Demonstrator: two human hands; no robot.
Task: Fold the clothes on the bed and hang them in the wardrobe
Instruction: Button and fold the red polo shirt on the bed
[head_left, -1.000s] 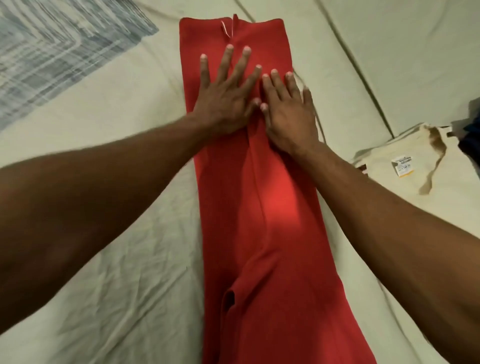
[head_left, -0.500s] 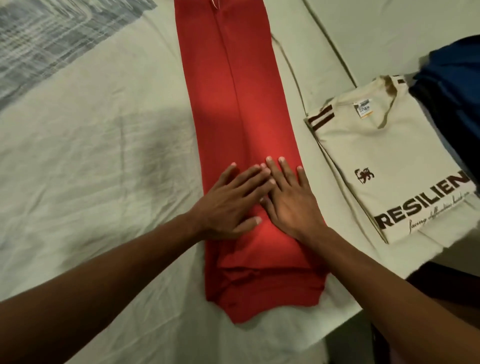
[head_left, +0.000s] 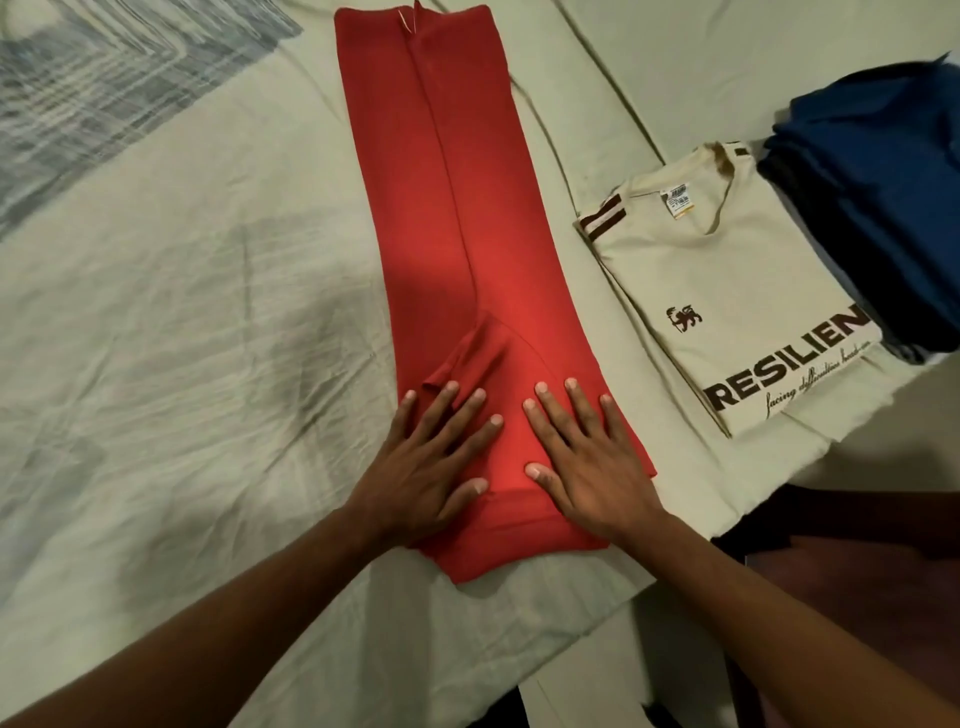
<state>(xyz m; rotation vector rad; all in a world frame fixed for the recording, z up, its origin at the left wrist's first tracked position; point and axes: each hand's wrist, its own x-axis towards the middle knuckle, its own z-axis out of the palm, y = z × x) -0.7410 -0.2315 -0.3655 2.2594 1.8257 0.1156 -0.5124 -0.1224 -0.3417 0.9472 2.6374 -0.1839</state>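
A red garment lies folded into a long narrow strip on the bed, running from the far edge to the near edge. My left hand and my right hand press flat on its near end, side by side, fingers spread and pointing away from me. Neither hand grips the cloth. A small folded flap of the red cloth bunches just beyond my left fingertips.
A folded cream T-shirt with dark lettering lies to the right of the red garment. A stack of dark blue clothes sits at the far right. The pale bed sheet spreads to the left; a grey patterned cloth lies far left.
Both hands slid along the red garment from its far end to its near end. In the last half second they stayed near the hem, and the view pulled back a little.
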